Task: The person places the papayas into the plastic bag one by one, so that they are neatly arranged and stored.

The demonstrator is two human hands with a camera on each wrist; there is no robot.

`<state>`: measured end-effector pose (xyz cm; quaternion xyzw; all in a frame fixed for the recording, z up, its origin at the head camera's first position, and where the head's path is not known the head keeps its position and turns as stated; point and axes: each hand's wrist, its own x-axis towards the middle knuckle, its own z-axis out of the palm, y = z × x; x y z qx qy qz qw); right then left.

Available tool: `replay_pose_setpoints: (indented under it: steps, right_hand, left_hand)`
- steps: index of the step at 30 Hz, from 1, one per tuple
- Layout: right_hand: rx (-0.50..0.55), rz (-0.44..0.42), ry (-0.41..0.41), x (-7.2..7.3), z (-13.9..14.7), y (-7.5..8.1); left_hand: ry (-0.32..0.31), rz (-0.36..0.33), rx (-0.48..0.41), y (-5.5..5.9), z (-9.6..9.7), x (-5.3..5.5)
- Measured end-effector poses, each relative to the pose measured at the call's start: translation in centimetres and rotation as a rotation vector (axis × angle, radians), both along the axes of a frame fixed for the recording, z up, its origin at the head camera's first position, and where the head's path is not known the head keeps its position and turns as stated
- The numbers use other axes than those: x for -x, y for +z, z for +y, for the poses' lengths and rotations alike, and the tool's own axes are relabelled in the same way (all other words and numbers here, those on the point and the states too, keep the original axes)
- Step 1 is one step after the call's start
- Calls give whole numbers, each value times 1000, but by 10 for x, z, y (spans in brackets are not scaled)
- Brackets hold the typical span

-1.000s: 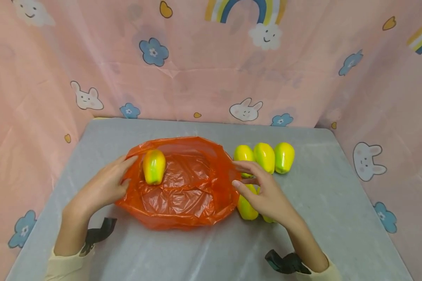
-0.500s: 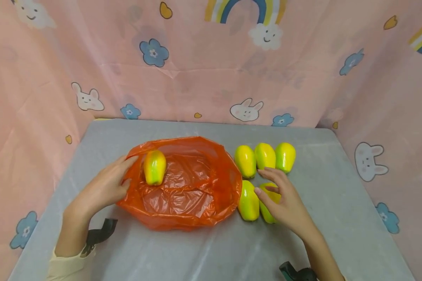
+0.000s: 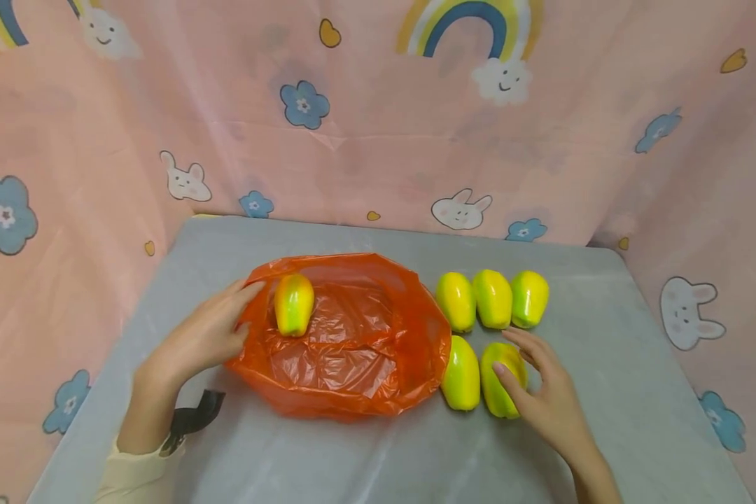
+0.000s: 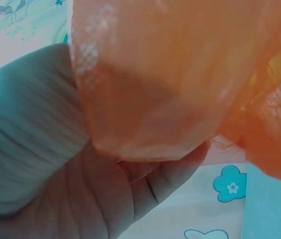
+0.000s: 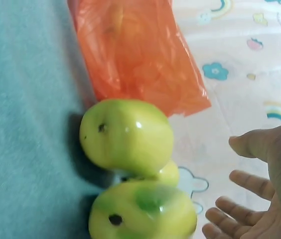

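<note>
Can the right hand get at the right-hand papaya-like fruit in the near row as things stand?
Probably yes: the right hand is open beside that papaya-like fruit, and nothing shows between them. The neighbouring fruit lies on the side away from the hand, toward the orange plastic bag.

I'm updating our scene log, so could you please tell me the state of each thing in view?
Bag, mouth wide open.
Bagged fruit, whole, near the bag's left side.
Three back fruits, whole, in a row outside the bag.
Two front fruits, whole, side by side outside the bag.
Left hand, touching the bag.
Right hand, thumb and fingers apart, by the right front fruit.
Cloth, hanging, creased.
</note>
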<state>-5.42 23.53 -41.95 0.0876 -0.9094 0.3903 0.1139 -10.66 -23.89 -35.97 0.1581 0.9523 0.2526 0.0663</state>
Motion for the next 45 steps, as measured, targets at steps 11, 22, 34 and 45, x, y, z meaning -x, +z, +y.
replay_pose_setpoints:
  steps: [11,22,34,45]
  right_hand:
    - [-68,-133,-69,-5,14,-12]
    - [-37,-409,-97,-6,9,-16]
    - [-90,-431,-64,-4,19,-17]
    - [-56,-483,-97,-5,17,-19]
  left_hand:
    - [5,-33,-20,-2,2,0]
    - [7,-35,-14,-5,0,-5]
    - [-2,-41,-37,-6,6,1]
    - [1,-40,-31,-3,5,2]
